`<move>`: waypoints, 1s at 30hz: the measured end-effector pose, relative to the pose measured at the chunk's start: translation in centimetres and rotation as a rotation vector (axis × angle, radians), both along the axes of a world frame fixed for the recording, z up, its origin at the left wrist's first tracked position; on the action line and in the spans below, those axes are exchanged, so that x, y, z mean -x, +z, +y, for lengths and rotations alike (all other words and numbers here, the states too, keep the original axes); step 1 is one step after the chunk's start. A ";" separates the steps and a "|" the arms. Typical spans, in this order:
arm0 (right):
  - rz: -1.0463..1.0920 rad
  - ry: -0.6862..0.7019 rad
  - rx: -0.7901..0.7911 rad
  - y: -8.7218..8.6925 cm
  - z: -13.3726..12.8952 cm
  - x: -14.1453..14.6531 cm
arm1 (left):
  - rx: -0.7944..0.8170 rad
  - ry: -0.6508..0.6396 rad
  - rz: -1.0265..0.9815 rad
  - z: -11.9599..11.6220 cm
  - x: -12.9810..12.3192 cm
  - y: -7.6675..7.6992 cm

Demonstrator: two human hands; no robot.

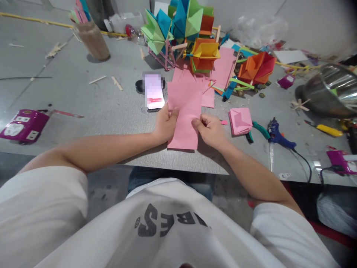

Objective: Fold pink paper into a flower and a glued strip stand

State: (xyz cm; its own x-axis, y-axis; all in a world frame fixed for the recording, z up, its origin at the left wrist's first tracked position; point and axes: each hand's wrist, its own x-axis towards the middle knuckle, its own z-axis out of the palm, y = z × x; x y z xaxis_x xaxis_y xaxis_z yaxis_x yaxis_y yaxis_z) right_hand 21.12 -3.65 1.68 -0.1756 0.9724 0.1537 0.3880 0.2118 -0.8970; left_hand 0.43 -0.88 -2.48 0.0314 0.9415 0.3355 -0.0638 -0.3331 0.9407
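A long pink sheet of paper (185, 111) is held upright-lengthwise above the table near its front edge. My left hand (166, 124) pinches its left side, thumb on top and the fingers partly hidden. At the opposite side, my right hand (210, 128) grips the right edge between thumb and curled fingers. More pink paper (224, 67) lies behind the sheet. To the right of my right hand sits a folded pink paper square (240, 121). A lit phone (154, 91) rests just beyond my left hand.
Folded paper shapes in green, blue and orange (192, 26) stand at the back. A blue glue gun (279, 136), green-handled pliers (259, 129) and a metal bowl (331, 93) are on the right. A purple power socket (25, 125) and a brown cup (93, 41) stand left.
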 end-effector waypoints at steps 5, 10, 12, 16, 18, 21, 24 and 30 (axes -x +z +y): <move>0.044 -0.010 0.020 -0.3 0.0 0.2 | -0.014 -0.016 0.005 0.3 -0.1 0.0; 0.089 -0.063 -0.009 -0.5 0.7 -0.1 | -0.024 -0.058 0.040 0.2 0.0 -0.4; 0.091 -0.071 -0.013 -0.5 0.8 -0.3 | -0.004 -0.076 0.041 0.0 0.1 -0.5; 0.076 -0.078 -0.086 -0.2 0.8 -0.4 | 0.017 -0.099 0.033 -0.1 0.0 -0.5; 0.061 -0.106 -0.120 -0.1 0.9 -0.4 | 0.022 -0.117 0.036 -0.2 -0.1 -0.5; 0.035 -0.168 -0.084 0.1 0.9 -0.3 | 0.045 -0.179 0.020 -0.3 -0.3 -0.4; 0.029 -0.202 -0.050 0.0 0.9 -0.3 | 0.073 -0.202 -0.009 -0.5 -0.3 -0.2; 0.049 -0.250 -0.057 0.1 0.9 -0.7 | 0.066 -0.258 0.091 -0.9 -0.1 0.2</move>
